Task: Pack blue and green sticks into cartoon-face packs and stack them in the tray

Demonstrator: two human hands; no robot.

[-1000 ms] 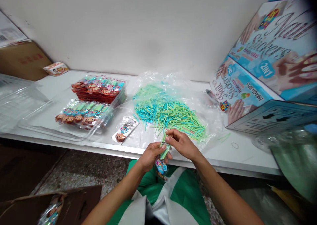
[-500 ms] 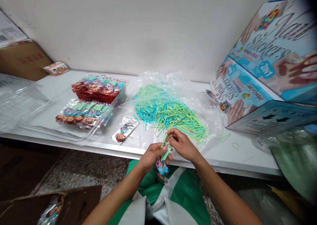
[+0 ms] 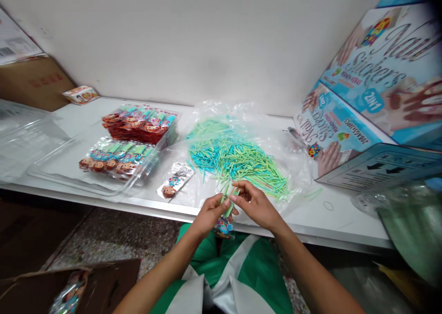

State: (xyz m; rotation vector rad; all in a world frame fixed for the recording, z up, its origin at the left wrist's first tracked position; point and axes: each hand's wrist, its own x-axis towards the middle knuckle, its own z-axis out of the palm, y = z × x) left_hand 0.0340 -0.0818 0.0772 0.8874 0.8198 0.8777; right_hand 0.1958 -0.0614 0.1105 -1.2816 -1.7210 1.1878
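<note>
My left hand (image 3: 210, 212) is closed round a small clear sticker packet (image 3: 223, 225) that hangs below its fingers. My right hand (image 3: 255, 206) pinches a few green sticks (image 3: 228, 202) at the packet's open top. Both hands hover over the front edge of the white table (image 3: 341, 215). Just behind them a heap of green and blue sticks (image 3: 235, 155) lies on a spread clear plastic bag. One filled packet (image 3: 174, 181) lies flat on the table to the left of my hands.
A clear tray (image 3: 69, 178) holds rows of filled packets (image 3: 117, 159), with a red-backed stack (image 3: 140, 123) behind. Blue "Nail Stickers" cartons (image 3: 366, 93) stand at the right. Brown cardboard boxes (image 3: 34, 81) sit at the far left, another on the floor (image 3: 69, 286).
My hands have risen slightly toward the stick heap, still working the sticks into the packet's top. Nothing else on the table has moved.
</note>
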